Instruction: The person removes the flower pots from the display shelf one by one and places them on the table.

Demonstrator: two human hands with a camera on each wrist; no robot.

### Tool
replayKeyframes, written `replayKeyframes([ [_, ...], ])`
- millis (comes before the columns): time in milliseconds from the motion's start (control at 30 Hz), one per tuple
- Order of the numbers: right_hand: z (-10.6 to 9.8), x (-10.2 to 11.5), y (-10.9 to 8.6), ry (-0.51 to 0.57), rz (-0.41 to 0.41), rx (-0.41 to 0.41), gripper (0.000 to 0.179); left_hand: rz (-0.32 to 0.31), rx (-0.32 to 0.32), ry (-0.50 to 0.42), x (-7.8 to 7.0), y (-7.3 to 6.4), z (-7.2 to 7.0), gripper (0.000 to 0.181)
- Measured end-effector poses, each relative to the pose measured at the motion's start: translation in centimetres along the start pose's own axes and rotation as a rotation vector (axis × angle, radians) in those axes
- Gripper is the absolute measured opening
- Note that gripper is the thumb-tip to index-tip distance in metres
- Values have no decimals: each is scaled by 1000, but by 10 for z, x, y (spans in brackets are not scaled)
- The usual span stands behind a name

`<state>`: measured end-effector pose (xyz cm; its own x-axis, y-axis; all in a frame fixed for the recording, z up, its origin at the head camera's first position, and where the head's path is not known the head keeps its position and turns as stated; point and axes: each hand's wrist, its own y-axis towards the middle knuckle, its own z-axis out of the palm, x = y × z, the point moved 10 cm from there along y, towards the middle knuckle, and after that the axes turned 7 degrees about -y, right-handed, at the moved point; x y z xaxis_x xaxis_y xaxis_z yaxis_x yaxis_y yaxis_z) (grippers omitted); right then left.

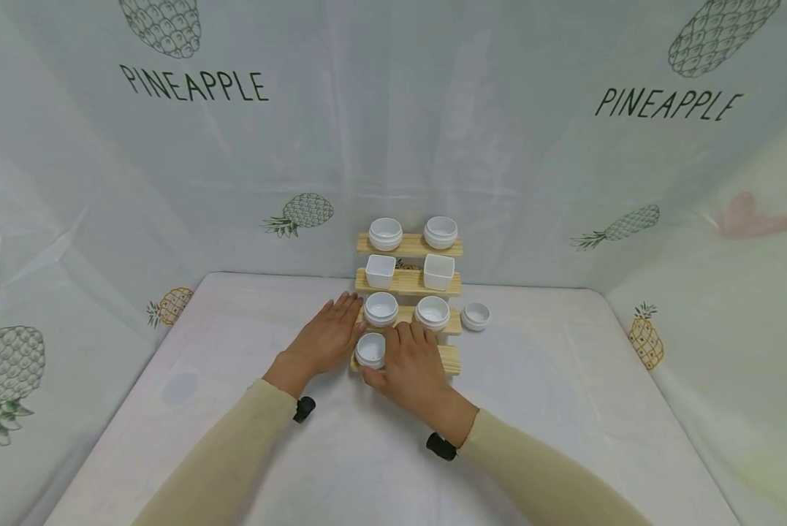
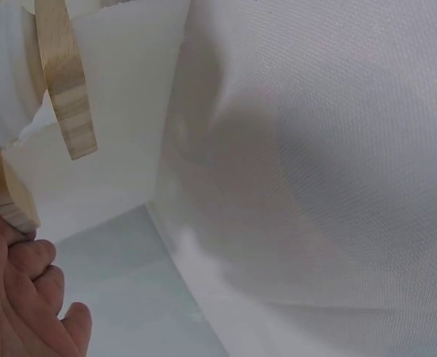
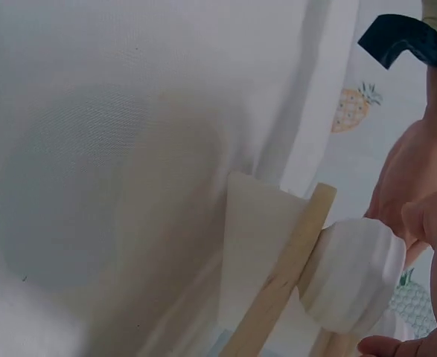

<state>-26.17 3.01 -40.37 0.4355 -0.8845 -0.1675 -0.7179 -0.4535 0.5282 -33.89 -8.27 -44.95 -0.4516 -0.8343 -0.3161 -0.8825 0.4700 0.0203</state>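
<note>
A wooden tiered stand (image 1: 449, 359) holds small white bowls on its slats. My right hand (image 1: 413, 365) grips the round white bowl (image 1: 370, 351) on the lowest slat, thumb at its near side and fingers at its right. In the right wrist view that white bowl (image 3: 351, 275) sits upon the slat (image 3: 281, 279), beside my curved fingers. My left hand (image 1: 326, 337) lies along the stand's left side, fingers extended toward the back. The left wrist view has the left hand (image 2: 26, 297) right at a slat's wooden end (image 2: 16, 199).
Two round bowls (image 1: 385, 234) stand on the top slat, two square bowls (image 1: 439, 272) below them, and two more round bowls (image 1: 381, 310) on the third. Another small round bowl (image 1: 476, 316) sits on the white table (image 1: 538, 409), right of the stand. A pineapple-print sheet (image 1: 393, 131) hangs behind.
</note>
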Motion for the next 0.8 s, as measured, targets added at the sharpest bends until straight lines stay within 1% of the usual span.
replayKeyframes([
  [100, 3, 1, 0, -19, 14, -1, 67, 3, -4, 0, -1, 0, 0, 66],
  [300, 5, 4, 1, -47, 7, 15, 64, 5, -13, 1, -2, -1, -1, 65],
  [433, 7, 2, 1, -20, 18, 60, 64, 19, -21, 4, -4, -2, -2, 65],
  [533, 7, 0, 1, 0, 22, 75, 62, 14, -13, 8, -4, -2, -1, 65],
  [800, 3, -2, -4, -4, -33, 52, 60, -1, -4, -3, -1, -2, 0, 66],
])
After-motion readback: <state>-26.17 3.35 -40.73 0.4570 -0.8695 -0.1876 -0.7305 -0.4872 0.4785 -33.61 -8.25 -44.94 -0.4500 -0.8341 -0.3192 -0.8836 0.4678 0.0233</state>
